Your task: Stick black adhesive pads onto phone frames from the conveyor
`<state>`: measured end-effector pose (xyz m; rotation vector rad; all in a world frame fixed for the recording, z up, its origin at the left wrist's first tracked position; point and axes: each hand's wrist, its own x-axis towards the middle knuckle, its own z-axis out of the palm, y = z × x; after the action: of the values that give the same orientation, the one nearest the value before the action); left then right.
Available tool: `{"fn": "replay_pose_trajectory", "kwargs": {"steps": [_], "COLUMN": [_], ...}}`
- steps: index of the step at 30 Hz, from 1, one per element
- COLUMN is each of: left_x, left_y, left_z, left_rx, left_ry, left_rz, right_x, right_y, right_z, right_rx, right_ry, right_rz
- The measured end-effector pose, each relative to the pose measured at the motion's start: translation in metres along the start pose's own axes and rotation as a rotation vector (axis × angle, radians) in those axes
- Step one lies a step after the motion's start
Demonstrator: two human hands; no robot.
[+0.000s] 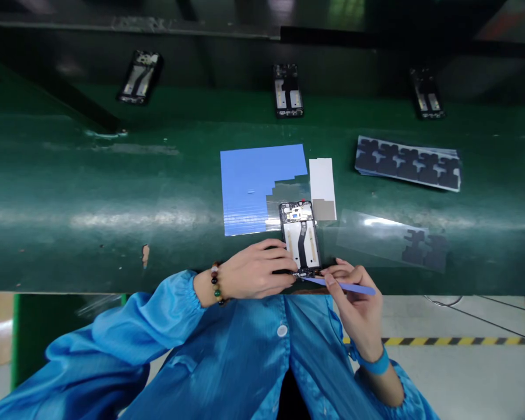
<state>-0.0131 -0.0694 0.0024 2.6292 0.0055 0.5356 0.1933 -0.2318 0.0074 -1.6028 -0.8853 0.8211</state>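
Observation:
An opened phone lies near the table's front edge, its circuit board at the top and a black flat cable running down a white area. My left hand grips the phone's lower left side, fingertips pressed along that edge. In my right hand, purple tweezers are pinched between thumb and fingers. Their tip meets the phone's bottom end, and the right fingertips lie close to its lower right corner. What the tip touches is too small to make out.
Left of the phone lies a blue film sheet, with a white and grey strip to the right. Black die-cut stickers and a clear sheet lie further right. Opened phones line the back. A green post stands left.

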Motion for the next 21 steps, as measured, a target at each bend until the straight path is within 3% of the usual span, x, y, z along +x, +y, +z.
{"fn": "replay_pose_trajectory", "kwargs": {"steps": [4, 9, 12, 15, 17, 21], "left_x": [0.000, 0.011, 0.036, 0.075, 0.105, 0.154], "left_y": [0.000, -0.001, -0.004, -0.008, -0.012, -0.017], "left_z": [-0.002, -0.009, -0.007, 0.004, 0.016, 0.047], "left_rx": [0.005, -0.036, -0.083, -0.056, -0.008, 0.076], "left_ry": [-0.007, -0.050, -0.061, -0.089, -0.097, -0.110], "left_rz": [0.003, 0.019, 0.081, 0.124, 0.148, 0.182], "right_x": [0.009, 0.060, 0.086, 0.095, 0.095, 0.087], "right_y": [-0.001, 0.005, 0.010, 0.011, 0.013, 0.025], "right_z": [-0.009, -0.031, -0.033, -0.042, -0.064, -0.130], "right_rx": [0.010, 0.074, 0.102, 0.162, 0.128, -0.058], "right_ry": [0.019, 0.357, 0.335, 0.355, 0.484, 0.706], "right_rz": [-0.038, -0.124, -0.059, -0.066, -0.088, -0.043]}}
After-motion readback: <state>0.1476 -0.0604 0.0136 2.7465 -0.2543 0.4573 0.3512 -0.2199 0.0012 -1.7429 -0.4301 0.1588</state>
